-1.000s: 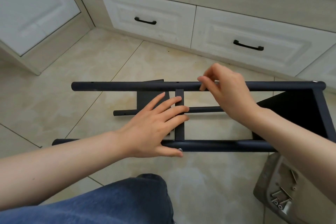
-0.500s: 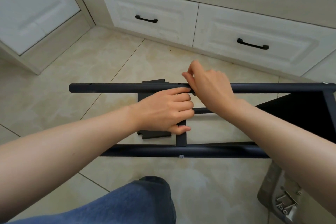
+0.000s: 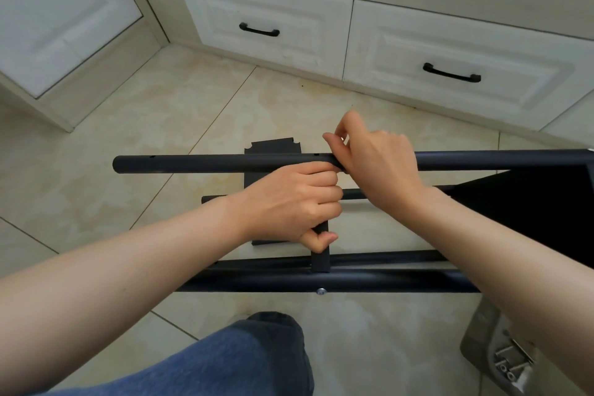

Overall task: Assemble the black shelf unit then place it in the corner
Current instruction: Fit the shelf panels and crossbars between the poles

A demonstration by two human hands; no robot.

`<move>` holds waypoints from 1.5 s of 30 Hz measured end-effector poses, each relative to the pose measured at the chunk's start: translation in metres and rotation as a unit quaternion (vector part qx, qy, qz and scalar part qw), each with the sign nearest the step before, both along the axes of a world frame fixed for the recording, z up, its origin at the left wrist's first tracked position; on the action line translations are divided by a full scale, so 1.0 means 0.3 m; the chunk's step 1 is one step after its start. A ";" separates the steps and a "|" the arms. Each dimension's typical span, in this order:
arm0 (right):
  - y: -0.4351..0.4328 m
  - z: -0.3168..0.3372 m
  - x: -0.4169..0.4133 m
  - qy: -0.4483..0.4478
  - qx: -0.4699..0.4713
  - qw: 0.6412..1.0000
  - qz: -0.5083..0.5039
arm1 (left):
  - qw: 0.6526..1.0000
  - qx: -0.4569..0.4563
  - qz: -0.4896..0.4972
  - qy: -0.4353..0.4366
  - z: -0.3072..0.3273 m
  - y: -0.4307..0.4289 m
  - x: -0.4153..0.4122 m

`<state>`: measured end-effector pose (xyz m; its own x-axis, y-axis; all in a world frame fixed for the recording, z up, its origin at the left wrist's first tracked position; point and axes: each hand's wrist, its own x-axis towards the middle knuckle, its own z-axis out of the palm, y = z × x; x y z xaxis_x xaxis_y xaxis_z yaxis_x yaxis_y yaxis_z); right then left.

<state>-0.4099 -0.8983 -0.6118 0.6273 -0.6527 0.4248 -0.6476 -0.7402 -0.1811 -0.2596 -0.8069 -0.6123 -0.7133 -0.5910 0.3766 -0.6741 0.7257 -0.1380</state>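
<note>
The black shelf frame lies on its side across the tiled floor, with an upper tube (image 3: 209, 164) and a lower tube (image 3: 369, 280) running left to right. A short black crossbar (image 3: 320, 259) stands between them. My left hand (image 3: 289, 202) grips this crossbar, fingers curled round it. My right hand (image 3: 376, 164) sits on the upper tube just above, thumb and forefinger pinched at the joint; what they pinch is too small to see. A silver screw head (image 3: 321, 291) shows on the lower tube. A black shelf panel (image 3: 530, 202) fills the frame's right end.
A loose black panel (image 3: 273, 148) lies flat on the floor under the frame. A grey bag of screws (image 3: 501, 360) sits at the lower right. White drawers (image 3: 266, 29) with black handles line the far wall. My knee in blue jeans (image 3: 241, 360) is at the bottom.
My left hand went from lying flat on the crossbar to curling round it. My right hand slid left along the upper tube to the joint above the crossbar.
</note>
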 end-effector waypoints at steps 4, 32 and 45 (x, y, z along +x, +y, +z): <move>0.003 0.003 -0.003 0.016 0.010 1.000 0.006 | 0.989 0.018 0.096 0.111 -0.010 0.046 0.000; -0.006 0.004 0.006 0.023 0.031 0.999 -0.011 | 0.869 0.346 0.355 0.008 0.087 -0.050 0.098; -0.012 0.031 -0.026 -0.068 0.170 0.982 0.038 | 0.908 0.184 0.337 0.168 0.079 0.067 0.019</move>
